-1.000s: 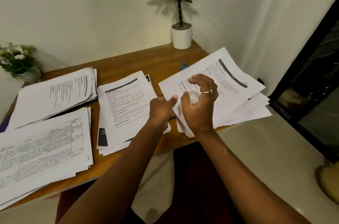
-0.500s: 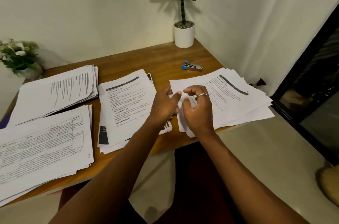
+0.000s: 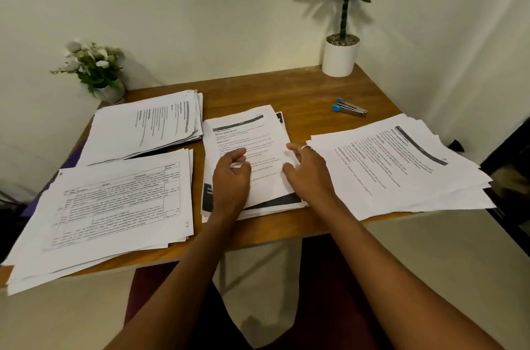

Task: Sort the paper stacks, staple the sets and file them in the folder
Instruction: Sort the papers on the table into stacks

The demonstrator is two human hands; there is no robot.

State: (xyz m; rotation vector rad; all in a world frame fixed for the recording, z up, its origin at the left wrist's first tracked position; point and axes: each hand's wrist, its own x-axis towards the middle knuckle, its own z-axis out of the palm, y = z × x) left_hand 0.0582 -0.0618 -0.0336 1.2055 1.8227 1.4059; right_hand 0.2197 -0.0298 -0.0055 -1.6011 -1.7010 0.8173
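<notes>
Four paper stacks lie on the wooden table [image 3: 309, 91]. My left hand [image 3: 232, 175] rests on the middle stack [image 3: 246, 137], its thumb and curled fingers pinching the top sheet. Beside it, my right hand [image 3: 307, 169], which wears a ring, lies with straight fingers on that sheet's right edge. To the right is a fanned stack [image 3: 401, 169] overhanging the table's front edge. A stack with a printed table [image 3: 114, 200] sits near left and another stack [image 3: 149, 126] far left. A blue and silver stapler [image 3: 350, 109] lies behind the right stack.
A tall plant in a white pot [image 3: 339, 58] stands at the back right corner and a flower pot [image 3: 96, 71] at the back left. Something purple [image 3: 73, 156] shows under the left stacks. Walls close off the back and right. A dark door frame [image 3: 510, 143] is at far right.
Both hands have moved left from the right stack to the middle stack, bringing a sheet that now lies on top there. The right stack has settled flat.
</notes>
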